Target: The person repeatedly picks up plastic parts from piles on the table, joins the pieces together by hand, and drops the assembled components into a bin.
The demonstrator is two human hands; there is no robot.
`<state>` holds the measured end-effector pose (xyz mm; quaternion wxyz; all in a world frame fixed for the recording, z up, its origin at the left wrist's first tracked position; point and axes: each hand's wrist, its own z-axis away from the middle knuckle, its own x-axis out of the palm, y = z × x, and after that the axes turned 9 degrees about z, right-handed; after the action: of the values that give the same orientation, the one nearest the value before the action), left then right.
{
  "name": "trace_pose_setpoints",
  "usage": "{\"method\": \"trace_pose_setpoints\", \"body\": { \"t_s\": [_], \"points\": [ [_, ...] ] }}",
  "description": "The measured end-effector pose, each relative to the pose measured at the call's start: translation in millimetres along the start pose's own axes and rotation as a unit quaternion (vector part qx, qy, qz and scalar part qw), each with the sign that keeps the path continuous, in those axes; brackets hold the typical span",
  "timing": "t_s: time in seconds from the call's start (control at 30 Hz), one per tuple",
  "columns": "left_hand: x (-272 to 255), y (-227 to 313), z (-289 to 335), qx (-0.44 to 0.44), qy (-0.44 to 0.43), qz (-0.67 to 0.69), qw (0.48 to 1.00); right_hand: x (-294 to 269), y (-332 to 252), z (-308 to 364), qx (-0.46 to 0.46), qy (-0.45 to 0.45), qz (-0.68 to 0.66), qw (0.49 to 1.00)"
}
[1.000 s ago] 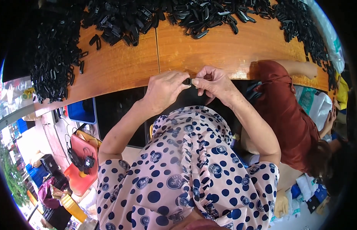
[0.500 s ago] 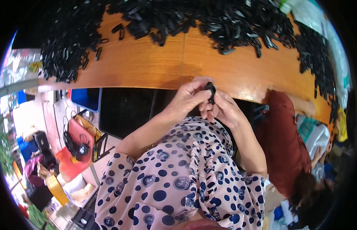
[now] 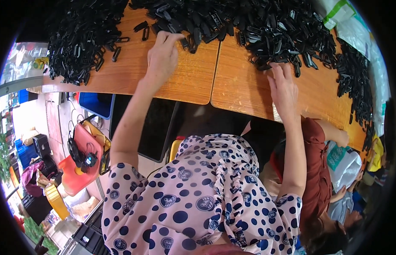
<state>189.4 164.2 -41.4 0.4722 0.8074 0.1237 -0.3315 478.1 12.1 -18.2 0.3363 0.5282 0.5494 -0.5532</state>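
Observation:
My left hand (image 3: 162,57) reaches over the table to the near edge of a large pile of small black plastic pieces (image 3: 198,19). Its fingers are apart, the tips beside or on a few pieces. To the right, my right hand (image 3: 284,87) has its fingers apart at the front of another heap of the same black pieces (image 3: 279,38), the fingertips touching or just short of a long dark one. Nothing shows gripped in either hand, though the fingertips partly hide what lies under them. Some pieces look like narrow oblong loops, others like solid bars.
The wooden tabletop (image 3: 245,91) has a seam down its middle. Below its edge are a black bin (image 3: 157,127) and a blue crate (image 3: 96,104). A red chair (image 3: 81,163) holding cables stands left. At right sits a co-worker in a dark red top (image 3: 315,165).
My hands were together near the table's front edge around a small black piece. They have parted and moved forward to the heaps, and that piece is no longer seen in them.

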Motion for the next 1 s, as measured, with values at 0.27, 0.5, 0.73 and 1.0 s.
{"method": "trace_pose_setpoints", "body": {
  "t_s": [0.27,0.5,0.73,1.0],
  "points": [
    [-10,-12,-18,0.117,-0.140,-0.175,0.967,13,29,-17,-0.134,0.022,0.041,0.990],
    [-1,15,23,0.045,-0.116,-0.083,0.989,11,22,21,0.159,-0.044,-0.599,0.783],
    [44,92,42,0.006,-0.189,0.125,0.974,17,21,43,0.206,-0.046,-0.703,0.679],
    [93,111,46,0.115,-0.262,0.115,0.951,21,27,53,0.232,-0.073,-0.597,0.764]
  ]
}}
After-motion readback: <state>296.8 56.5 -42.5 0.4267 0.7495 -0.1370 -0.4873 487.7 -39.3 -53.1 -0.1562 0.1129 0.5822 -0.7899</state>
